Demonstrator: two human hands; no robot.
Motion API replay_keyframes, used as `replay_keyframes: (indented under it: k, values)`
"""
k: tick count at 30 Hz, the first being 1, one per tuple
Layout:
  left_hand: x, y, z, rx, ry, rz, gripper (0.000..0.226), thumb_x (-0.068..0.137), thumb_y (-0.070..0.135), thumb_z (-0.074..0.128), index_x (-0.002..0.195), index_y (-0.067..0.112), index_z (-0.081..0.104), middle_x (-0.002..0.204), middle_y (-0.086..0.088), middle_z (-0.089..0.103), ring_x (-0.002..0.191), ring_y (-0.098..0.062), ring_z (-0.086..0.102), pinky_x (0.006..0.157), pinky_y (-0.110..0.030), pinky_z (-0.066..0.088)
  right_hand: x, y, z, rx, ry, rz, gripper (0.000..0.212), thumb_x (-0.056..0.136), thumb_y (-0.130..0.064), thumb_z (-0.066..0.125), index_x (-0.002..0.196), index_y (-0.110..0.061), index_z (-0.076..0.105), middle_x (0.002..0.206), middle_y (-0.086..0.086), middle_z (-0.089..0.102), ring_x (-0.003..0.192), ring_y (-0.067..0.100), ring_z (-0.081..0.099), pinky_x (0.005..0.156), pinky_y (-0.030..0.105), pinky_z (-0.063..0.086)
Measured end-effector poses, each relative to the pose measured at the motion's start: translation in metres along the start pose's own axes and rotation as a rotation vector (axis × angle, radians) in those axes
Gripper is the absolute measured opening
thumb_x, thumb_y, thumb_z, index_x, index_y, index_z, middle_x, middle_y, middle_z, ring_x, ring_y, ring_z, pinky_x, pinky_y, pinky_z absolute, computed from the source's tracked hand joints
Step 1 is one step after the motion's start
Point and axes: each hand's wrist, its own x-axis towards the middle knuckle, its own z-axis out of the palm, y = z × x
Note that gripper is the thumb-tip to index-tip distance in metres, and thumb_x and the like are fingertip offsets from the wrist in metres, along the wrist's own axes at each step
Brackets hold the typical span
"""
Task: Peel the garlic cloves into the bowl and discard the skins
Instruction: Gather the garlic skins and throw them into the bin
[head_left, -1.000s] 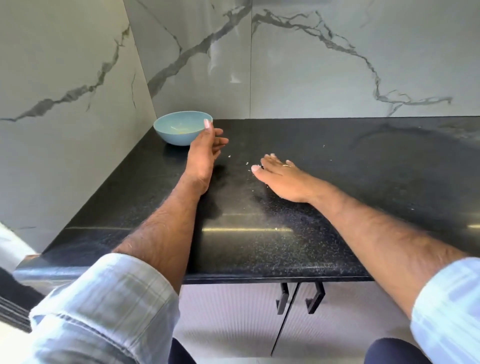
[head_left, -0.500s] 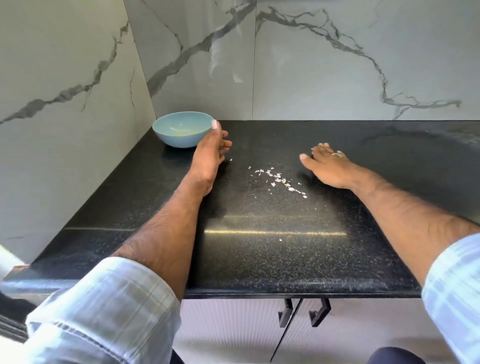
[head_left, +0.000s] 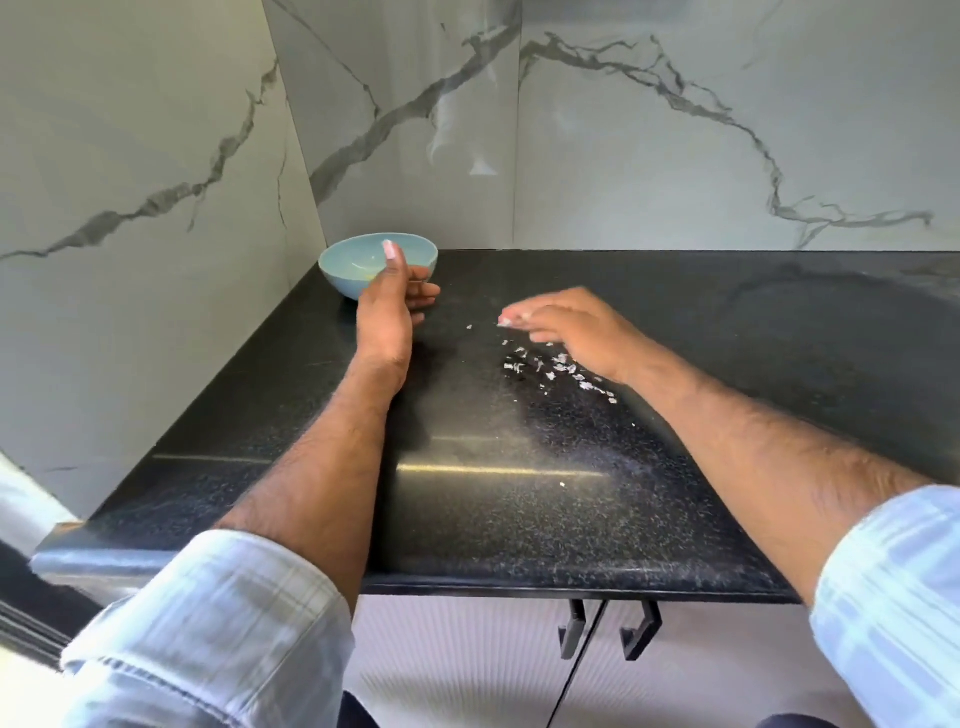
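At the near edge of the black speckled countertop (head_left: 519, 519), two forearms in rolled pale checked sleeves (head_left: 208, 623) reach away from the person. A scatter of white garlic skin flakes (head_left: 558, 371) lies mid-counter, its long axis running from near right to far left. The right hand (head_left: 566, 327), blurred, lies palm down over the far end of the flakes, fingers straight and close together. The left hand (head_left: 392, 306) stands on its edge, thumb up, fingers loosely curled and holding nothing. Just behind it, in the corner, sits a light blue bowl (head_left: 353, 265); its contents cannot be made out. White marble-veined wall panels (head_left: 675, 156) rise behind.
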Motion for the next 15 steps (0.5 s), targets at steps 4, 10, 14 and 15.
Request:
replay_keyframes:
  k: [4,10,14,15]
  values:
    - [0.007,-0.002,-0.002,0.051,0.078,-0.008,0.078,0.093,0.082,0.033,0.094,0.017,0.075,0.092,-0.009,0.081,0.090,-0.023,0.075,0.089,-0.046,0.057,0.062,-0.009,0.025,-0.543,0.044,-0.093,0.036,0.100,-0.015,0.057,0.133,-0.016,0.070,0.130,0.007,0.065,0.122,0.024,0.062,0.110,0.035,0.046]
    - [0.016,-0.010,0.003,0.120,0.080,-0.014,0.081,0.103,0.077,0.032,0.094,0.010,0.078,0.092,-0.013,0.080,0.081,-0.018,0.072,0.077,-0.034,0.056,0.079,-0.018,0.045,-0.891,-0.120,-0.220,0.052,0.087,-0.005,0.046,0.127,-0.023,0.075,0.117,0.007,0.065,0.116,0.032,0.062,0.100,0.039,0.053]
    - [0.013,-0.014,0.008,0.163,-0.012,0.011,0.081,0.103,0.075,0.037,0.100,0.003,0.075,0.087,-0.015,0.077,0.073,-0.016,0.069,0.065,-0.025,0.053,0.039,-0.008,0.022,-0.890,-0.139,-0.278,0.054,0.088,0.004,0.046,0.127,-0.018,0.075,0.106,-0.001,0.066,0.102,0.024,0.064,0.096,0.035,0.053]
    - [0.011,-0.014,0.008,0.165,-0.032,0.013,0.080,0.102,0.075,0.039,0.100,0.003,0.074,0.083,-0.013,0.076,0.072,-0.016,0.069,0.063,-0.023,0.052,0.027,-0.007,0.016,-0.863,-0.132,-0.286,0.055,0.088,0.007,0.046,0.128,-0.017,0.075,0.112,-0.003,0.069,0.107,0.021,0.065,0.101,0.035,0.052]
